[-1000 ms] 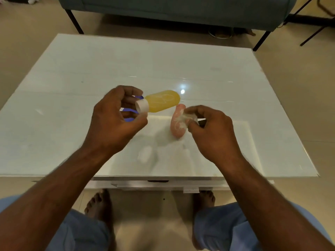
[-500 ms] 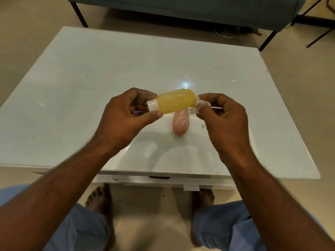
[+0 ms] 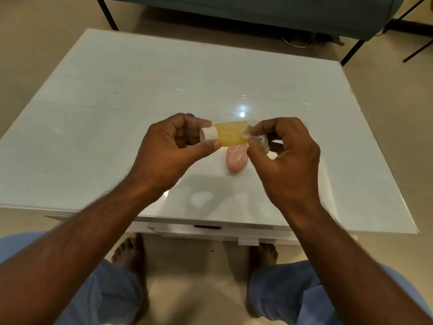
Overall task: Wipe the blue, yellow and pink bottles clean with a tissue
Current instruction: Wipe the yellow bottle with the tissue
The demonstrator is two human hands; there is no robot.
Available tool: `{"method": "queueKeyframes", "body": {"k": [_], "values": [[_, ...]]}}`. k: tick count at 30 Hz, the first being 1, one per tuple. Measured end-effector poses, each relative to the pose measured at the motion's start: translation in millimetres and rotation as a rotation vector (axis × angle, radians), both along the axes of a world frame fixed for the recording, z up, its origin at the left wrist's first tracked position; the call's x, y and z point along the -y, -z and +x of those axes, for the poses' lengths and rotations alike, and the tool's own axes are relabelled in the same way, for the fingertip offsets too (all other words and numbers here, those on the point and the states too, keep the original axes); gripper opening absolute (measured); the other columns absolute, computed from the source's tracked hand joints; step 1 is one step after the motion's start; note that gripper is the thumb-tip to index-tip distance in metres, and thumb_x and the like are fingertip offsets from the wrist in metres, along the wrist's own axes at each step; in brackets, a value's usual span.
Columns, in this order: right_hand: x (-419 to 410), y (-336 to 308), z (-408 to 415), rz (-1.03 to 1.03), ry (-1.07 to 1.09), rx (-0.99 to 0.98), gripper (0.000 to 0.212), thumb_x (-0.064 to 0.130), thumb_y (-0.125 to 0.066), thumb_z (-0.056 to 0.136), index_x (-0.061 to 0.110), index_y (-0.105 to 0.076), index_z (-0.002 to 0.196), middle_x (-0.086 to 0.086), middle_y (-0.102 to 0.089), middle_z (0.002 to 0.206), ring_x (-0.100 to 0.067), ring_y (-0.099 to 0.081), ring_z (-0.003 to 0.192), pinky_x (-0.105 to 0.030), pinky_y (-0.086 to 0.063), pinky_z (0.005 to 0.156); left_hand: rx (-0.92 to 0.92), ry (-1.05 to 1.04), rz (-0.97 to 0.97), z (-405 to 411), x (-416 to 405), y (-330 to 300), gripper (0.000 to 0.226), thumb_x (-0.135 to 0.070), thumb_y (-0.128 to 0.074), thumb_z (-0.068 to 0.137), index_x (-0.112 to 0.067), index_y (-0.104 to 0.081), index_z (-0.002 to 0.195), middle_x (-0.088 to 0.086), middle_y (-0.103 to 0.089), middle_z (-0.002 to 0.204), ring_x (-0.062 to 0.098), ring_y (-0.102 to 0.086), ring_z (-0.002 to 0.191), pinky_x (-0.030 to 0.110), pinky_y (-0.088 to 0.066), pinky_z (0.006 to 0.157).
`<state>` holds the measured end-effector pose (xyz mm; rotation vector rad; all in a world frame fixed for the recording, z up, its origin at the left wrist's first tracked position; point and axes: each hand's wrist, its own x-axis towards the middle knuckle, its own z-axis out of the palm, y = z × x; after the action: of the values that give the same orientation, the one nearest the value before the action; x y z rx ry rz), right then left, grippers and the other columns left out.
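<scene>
My left hand grips the yellow bottle at its white cap end and holds it level above the table. My right hand pinches a crumpled white tissue and presses it against the bottle's far end. The pink bottle lies on the white table just below the yellow one. Only a sliver of the blue bottle shows behind my left hand; the rest is hidden.
The table's near edge runs just above my knees and bare feet. A teal sofa on black legs stands beyond the table's far edge. A dark metal frame leg stands at the far right.
My right hand brought the tissue up from the pink bottle to the yellow bottle's end and now covers it. The left hand turned the bottle level, cap towards me.
</scene>
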<state>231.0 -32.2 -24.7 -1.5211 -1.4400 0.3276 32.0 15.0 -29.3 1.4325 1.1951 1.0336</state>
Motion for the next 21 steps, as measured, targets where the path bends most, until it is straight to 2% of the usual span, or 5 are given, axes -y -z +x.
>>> {"method": "queueKeyframes", "body": {"k": [8,11,14,17,21], "values": [[6.8,4.5,-23.9,0.039,-0.201,0.106,0.012,0.012,-0.071,0.085,0.010,-0.075,0.096,-0.002,-0.068,0.100,-0.016,-0.066,0.094,-0.033,-0.060,0.079,-0.059,0.036,0.022,6.7,7.7,2.3,0.043,-0.036,-0.084,0.073,-0.018,-0.071,0.110,-0.005,-0.077,0.103,0.011,-0.074,0.096,0.032,-0.059,0.091],[5.7,1.2,-17.5,0.037,-0.192,0.114,0.013,0.008,-0.074,0.086,0.012,-0.074,0.098,-0.001,-0.068,0.100,-0.015,-0.066,0.092,-0.028,-0.059,0.077,-0.049,0.029,0.062,5.3,6.0,-2.3,0.043,-0.033,-0.085,0.071,-0.016,-0.070,0.108,-0.006,-0.076,0.104,0.008,-0.074,0.096,0.025,-0.059,0.087],[-0.7,0.5,-0.2,0.013,-0.043,0.086,0.017,0.008,-0.074,0.085,0.016,-0.073,0.100,0.000,-0.068,0.098,-0.014,-0.067,0.088,-0.032,-0.059,0.076,0.029,-0.009,0.061,2.1,0.9,-4.2,0.042,-0.020,-0.087,0.071,-0.010,-0.069,0.107,-0.003,-0.076,0.108,0.013,-0.074,0.097,0.033,-0.060,0.090],[-4.9,-3.1,18.7,-0.023,0.087,0.026,0.021,0.013,-0.074,0.086,0.018,-0.071,0.106,0.001,-0.070,0.098,-0.011,-0.067,0.087,-0.028,-0.058,0.077,0.051,0.008,0.057,0.1,-0.6,-5.5,0.044,-0.022,-0.086,0.069,-0.011,-0.068,0.107,-0.002,-0.075,0.110,0.015,-0.074,0.099,0.037,-0.059,0.092],[-0.5,-6.3,12.5,0.036,0.049,0.004,0.022,0.010,-0.074,0.087,0.013,-0.070,0.108,-0.002,-0.070,0.100,-0.014,-0.067,0.088,-0.025,-0.057,0.077,0.052,0.067,0.062,1.9,1.4,-2.0,0.040,-0.011,-0.087,0.073,-0.007,-0.066,0.107,0.002,-0.075,0.110,0.017,-0.074,0.101,0.039,-0.059,0.091]]}}
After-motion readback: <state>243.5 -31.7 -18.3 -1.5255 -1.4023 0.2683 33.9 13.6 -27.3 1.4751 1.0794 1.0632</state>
